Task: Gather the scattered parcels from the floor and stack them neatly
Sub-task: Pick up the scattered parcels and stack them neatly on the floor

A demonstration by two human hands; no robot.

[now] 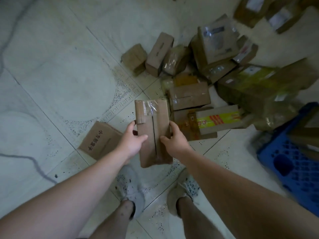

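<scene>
I hold a long brown cardboard parcel [152, 130] with clear tape at its far end, above the floor in front of my feet. My left hand [132, 142] grips its left edge and my right hand [173, 140] grips its right edge. A flat brown box with printed characters [99, 140] lies on the floor just left of my left hand. Several more parcels lie piled ahead and to the right, among them a yellow-and-red printed box [217, 119], a taped brown box [189, 95] and a tall box with a label [215, 42].
A blue plastic crate [290, 161] stands at the right edge with something brown in it. Pale floor tiles [60, 75] stretch to the left. My two feet in white shoes [131, 188] stand below the held parcel. A dark cable [34, 161] runs across the floor at left.
</scene>
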